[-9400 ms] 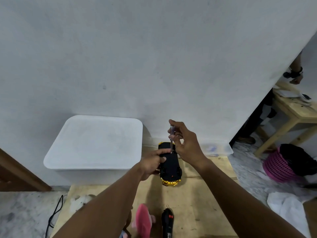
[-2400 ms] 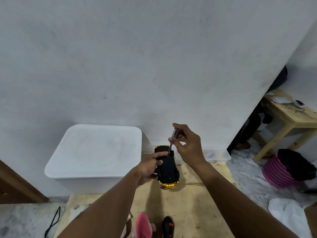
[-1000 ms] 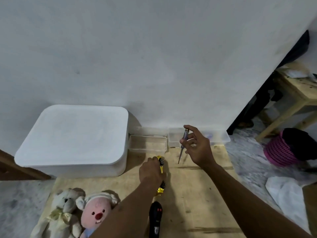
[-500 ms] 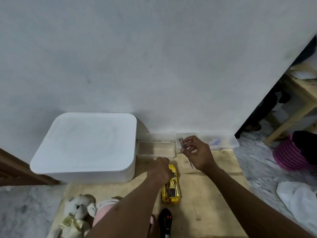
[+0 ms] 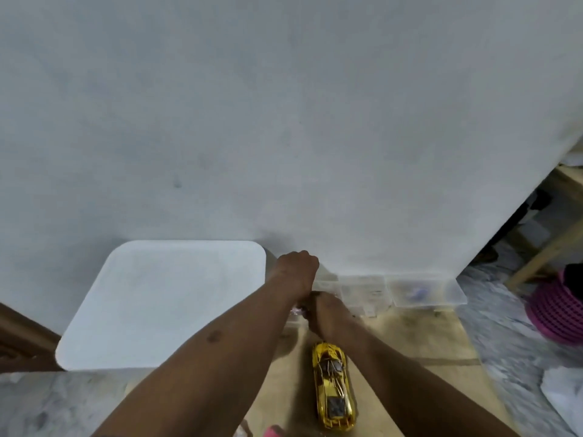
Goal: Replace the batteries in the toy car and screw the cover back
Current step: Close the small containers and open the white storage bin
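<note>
The yellow toy car (image 5: 332, 386) stands on its wheels on the wooden tabletop (image 5: 410, 342), untouched by either hand. My right hand (image 5: 328, 315) is just beyond the car's nose, fingers curled, with a glint of the clear screwdriver handle (image 5: 296, 309) showing at its left edge over a small clear tray (image 5: 292, 321). My left hand (image 5: 296, 271) reaches further back toward the wall, above that tray. Only its back shows and its fingers are hidden. The car's underside and battery cover are out of sight.
A large white lidded bin (image 5: 164, 301) fills the left of the table. Clear plastic boxes (image 5: 426, 291) line the wall behind my hands. A pink basket (image 5: 561, 310) and white cloth (image 5: 564, 395) lie on the floor at right. A pink toy (image 5: 274, 432) peeks in at the bottom edge.
The car was turned from underside-up onto its wheels and my left hand let it go, then reached toward the wall. My right hand carried the screwdriver left to the small tray.
</note>
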A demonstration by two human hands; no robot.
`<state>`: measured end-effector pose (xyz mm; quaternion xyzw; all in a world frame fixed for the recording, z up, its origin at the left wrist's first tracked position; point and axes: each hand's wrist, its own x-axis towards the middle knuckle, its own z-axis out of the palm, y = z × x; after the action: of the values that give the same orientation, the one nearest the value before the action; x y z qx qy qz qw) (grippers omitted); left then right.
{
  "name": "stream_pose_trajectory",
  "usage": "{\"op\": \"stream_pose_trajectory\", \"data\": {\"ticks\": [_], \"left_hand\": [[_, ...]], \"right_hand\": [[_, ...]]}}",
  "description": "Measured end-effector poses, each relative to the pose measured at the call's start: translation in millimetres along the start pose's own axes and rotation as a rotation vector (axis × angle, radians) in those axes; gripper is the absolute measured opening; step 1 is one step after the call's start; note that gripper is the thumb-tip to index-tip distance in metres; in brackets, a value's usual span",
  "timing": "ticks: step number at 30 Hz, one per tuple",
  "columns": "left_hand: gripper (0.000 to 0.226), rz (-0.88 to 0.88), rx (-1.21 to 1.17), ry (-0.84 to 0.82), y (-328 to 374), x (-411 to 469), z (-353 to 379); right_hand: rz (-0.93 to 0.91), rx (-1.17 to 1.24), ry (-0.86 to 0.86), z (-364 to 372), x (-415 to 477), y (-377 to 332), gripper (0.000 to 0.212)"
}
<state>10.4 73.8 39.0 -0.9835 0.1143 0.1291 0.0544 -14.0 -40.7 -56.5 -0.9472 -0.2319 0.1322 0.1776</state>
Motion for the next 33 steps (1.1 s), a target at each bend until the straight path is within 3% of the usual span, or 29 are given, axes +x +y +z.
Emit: {"op": "stream_pose_trajectory", "data": {"ticks": [4,7,9,12,13,15,17,19,24,29,33], "left_hand": [[0.038,-0.017,0.081,-0.082,-3.6,23.1,10.4],[0.035,-0.033,0.08,-0.119,-8.4,30.1,19.6],[0.031,-0.03,0.07,-0.141,-10.1,29.7,26.7],[0.029,-0.032,0.072,-0.153,-9.8,27.2,39.2],[0.031,-0.039,0.059,-0.157,-8.7,26.0,43.0],[0.033,-0.047,0.033,-0.182,-5.8,23.8,52.1],[0.032,-0.046,0.046,-0.219,-1.4,21.3,62.7],[0.036,-0.053,0.068,-0.254,2.5,20.4,75.8],[0.067,-0.026,0.275,-0.249,9.6,25.2,99.9],[0.047,-0.079,0.216,-0.203,14.5,32.2,105.1],[0.043,-0.131,0.116,-0.212,16.5,38.9,112.7]], "right_hand": [[-0.079,-0.191,-0.074,20.0,36.3,2.0,0.034],[-0.161,-0.205,-0.029,26.1,38.6,8.5,0.029],[-0.203,-0.072,0.126,27.1,28.0,17.6,0.022],[-0.304,0.089,0.554,16.3,9.9,33.2,0.014],[-0.296,0.105,0.622,8.0,5.5,38.4,0.016],[-0.207,0.047,0.487,-5.0,2.6,48.3,0.032],[-0.127,-0.15,0.122,-9.1,3.4,55.7,0.051],[-0.136,-0.325,-0.09,-7.0,4.5,57.5,0.053],[-0.238,-0.441,-0.067,3.1,16.2,56.7,0.044],[-0.256,-0.428,-0.05,6.7,27.3,56.8,0.045],[-0.261,-0.457,-0.041,10.7,29.1,56.0,0.051]]}}
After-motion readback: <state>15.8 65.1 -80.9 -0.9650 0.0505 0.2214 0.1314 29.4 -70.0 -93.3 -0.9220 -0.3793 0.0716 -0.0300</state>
